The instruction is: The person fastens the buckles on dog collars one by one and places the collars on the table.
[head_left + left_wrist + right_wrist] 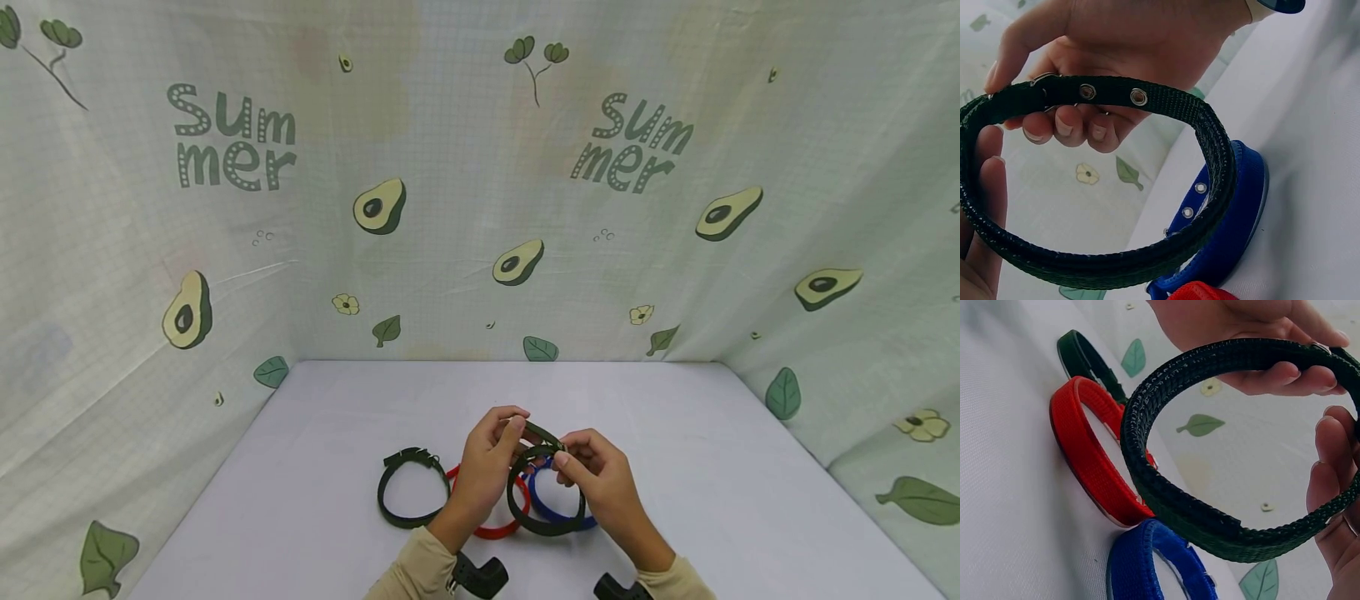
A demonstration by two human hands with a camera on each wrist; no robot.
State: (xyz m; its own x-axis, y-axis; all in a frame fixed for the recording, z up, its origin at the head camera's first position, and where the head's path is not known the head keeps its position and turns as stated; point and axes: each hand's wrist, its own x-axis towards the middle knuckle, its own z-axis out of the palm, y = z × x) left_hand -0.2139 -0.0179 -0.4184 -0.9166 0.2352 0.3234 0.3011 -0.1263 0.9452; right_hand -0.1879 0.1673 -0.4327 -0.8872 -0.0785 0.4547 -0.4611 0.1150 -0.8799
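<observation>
A dark green pet collar [546, 527], closed into a loop, is held up between both hands above the table. It has metal eyelets and a metal ring near the fingers, clearest in the left wrist view. My left hand [487, 458] pinches the strap at its upper left. Thumb and fingers of my right hand [600, 479] grip the same collar near the buckle area, at the loop's upper right. Behind and below it are a blue collar [1138, 565] and a red collar [1088, 456]. Another dark green collar [408, 522] lies left of the left hand.
The white table [330, 408] bears the other collars in a row. A printed cloth [450, 150] with avocados and leaves stands behind and at the sides. Black devices are strapped at both wrists, one by the left sleeve [416, 567].
</observation>
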